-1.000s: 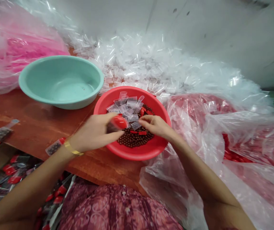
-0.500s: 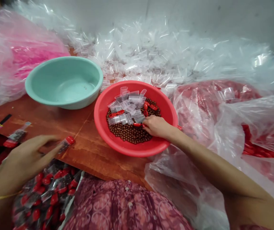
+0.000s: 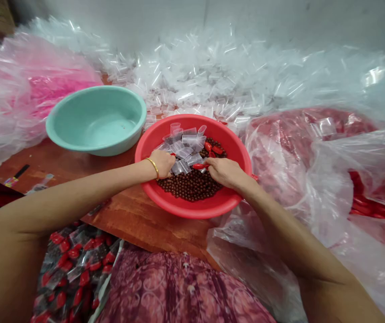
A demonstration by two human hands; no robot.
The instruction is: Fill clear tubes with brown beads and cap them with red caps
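A red basin (image 3: 192, 211) holds small brown beads (image 3: 192, 187), clear plastic tubes (image 3: 187, 150) and several red caps (image 3: 217, 150). My left hand (image 3: 163, 162) reaches over the basin's left side, fingers closed at the edge of the clear tubes. What it grips, if anything, is hidden. At the right side of the basin, my right hand (image 3: 224, 171) pinches a red cap (image 3: 199, 166) between thumb and fingers, just above the beads. Below my left arm lies a heap of filled clear tubes with red caps (image 3: 78, 269).
An aqua basin (image 3: 94, 146) stands to the left on the brown tabletop (image 3: 138, 224). Loose clear tubes (image 3: 212, 76) are piled along the wall. Plastic bags with pink pieces (image 3: 49, 89) and red pieces (image 3: 374, 197) lie at either side.
My left hand has moved from the left of the table, beside a filled red-capped tube, into the red basin. My right hand has lifted slightly and now has a red cap.
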